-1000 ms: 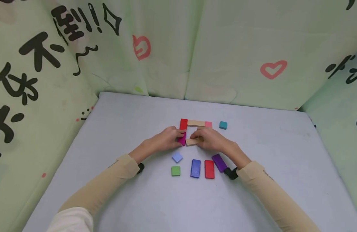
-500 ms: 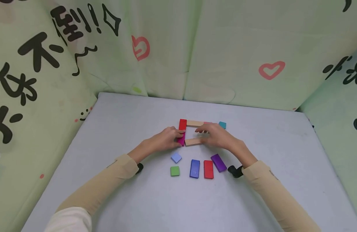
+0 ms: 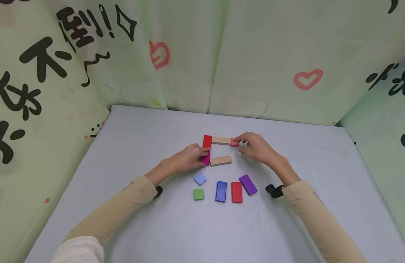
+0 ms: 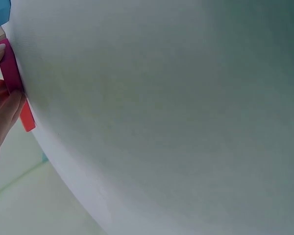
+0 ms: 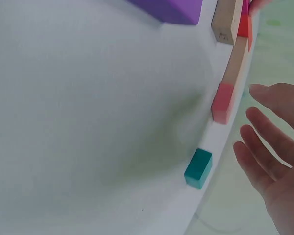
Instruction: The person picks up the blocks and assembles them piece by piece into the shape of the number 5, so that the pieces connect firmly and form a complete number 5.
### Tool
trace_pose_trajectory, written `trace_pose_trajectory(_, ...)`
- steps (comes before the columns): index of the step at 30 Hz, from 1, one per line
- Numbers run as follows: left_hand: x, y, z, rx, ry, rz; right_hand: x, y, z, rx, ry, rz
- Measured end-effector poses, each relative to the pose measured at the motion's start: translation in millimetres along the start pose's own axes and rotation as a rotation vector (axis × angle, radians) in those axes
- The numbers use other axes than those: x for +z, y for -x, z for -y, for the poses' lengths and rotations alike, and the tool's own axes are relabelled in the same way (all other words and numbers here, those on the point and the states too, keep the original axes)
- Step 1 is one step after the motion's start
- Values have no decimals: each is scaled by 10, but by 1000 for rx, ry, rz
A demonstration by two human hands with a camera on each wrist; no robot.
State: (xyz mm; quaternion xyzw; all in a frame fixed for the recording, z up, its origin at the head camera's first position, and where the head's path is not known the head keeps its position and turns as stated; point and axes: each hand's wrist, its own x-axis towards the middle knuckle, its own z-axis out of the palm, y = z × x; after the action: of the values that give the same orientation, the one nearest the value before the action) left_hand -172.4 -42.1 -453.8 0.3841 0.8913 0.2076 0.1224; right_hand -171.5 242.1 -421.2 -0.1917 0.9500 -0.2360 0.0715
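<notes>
My left hand pinches the magenta block, which lies end to end with a red block. A plain wooden block runs right from the red one, with a small pink block at its end. Another wooden block extends from the magenta block's near end. In the head view my right hand has its fingertips right at the pink block. The right wrist view has that hand with fingers spread and nothing between them. Near it there is a teal block, hidden behind the hand in the head view.
On the near side of the white table lie a light blue block, a green block, a blue block, a second red block and a tilted purple block. Printed curtains stand behind.
My right hand has let go of the near wooden block and moved right and away from me to the pink block. The left hand stays at the magenta block.
</notes>
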Motion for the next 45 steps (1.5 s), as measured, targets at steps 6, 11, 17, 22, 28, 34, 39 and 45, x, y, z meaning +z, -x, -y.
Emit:
trace_pose_trajectory(6, 4, 2, 0, -1, 3, -1, -53, 7, -140, 52, 10, -27)
trace_pose_trajectory(11, 3, 8, -6, -3, 5, -4, -69, 3, -231, 96, 15, -50)
trace_pose_trajectory(17, 0, 4, -23, -11, 3, -1, -43, -5, -347, 132, 12, -70)
trace_pose_trajectory(22, 2, 9, -31, -18, 10, 1, -22, 2, -418, 161, -6, -61)
trace_pose_trajectory(28, -5, 14, -32, -26, 6, 0, -3, -7, -456, 161, -24, -62)
trace_pose_trajectory(34, -18, -7, -35, -22, 5, -8, 13, -35, -490, 172, -37, -77)
trace_pose_trajectory(39, -22, 7, -21, -17, -1, -10, 23, -51, -484, 185, -47, -58)
trace_pose_trajectory(45, -6, 11, -11, -2, 9, -13, 40, -7, -464, 163, -29, -59)
